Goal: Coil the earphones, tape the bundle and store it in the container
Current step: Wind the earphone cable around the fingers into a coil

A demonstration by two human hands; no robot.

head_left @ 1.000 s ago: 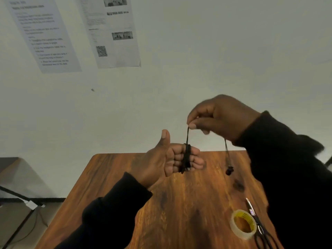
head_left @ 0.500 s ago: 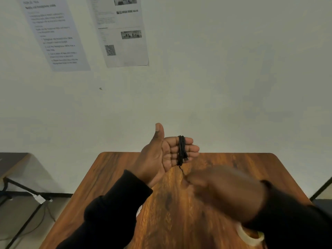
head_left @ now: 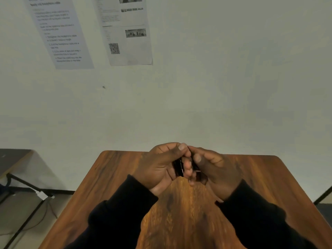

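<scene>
The black earphones [head_left: 178, 167] are a tight coil held between both hands above the far part of the wooden table [head_left: 188, 212]. My left hand [head_left: 161, 168] curls around the coil with its thumb raised on top. My right hand [head_left: 213, 169] closes on the coil from the right, fingertips meeting the left fingers. Most of the cable is hidden inside the hands. Neither tape, scissors nor container shows in this view.
A pale wall stands right behind the table, with two printed sheets [head_left: 125, 31] taped high at the left. A dark table [head_left: 12, 159] on black legs and some floor cables [head_left: 41, 194] lie at the left. A dark frame shows at the right edge.
My right hand rose from below and joined the left hand on the coil. The left fingers closed around the wound cable. The view tilted up, so the tape roll dropped out of sight.
</scene>
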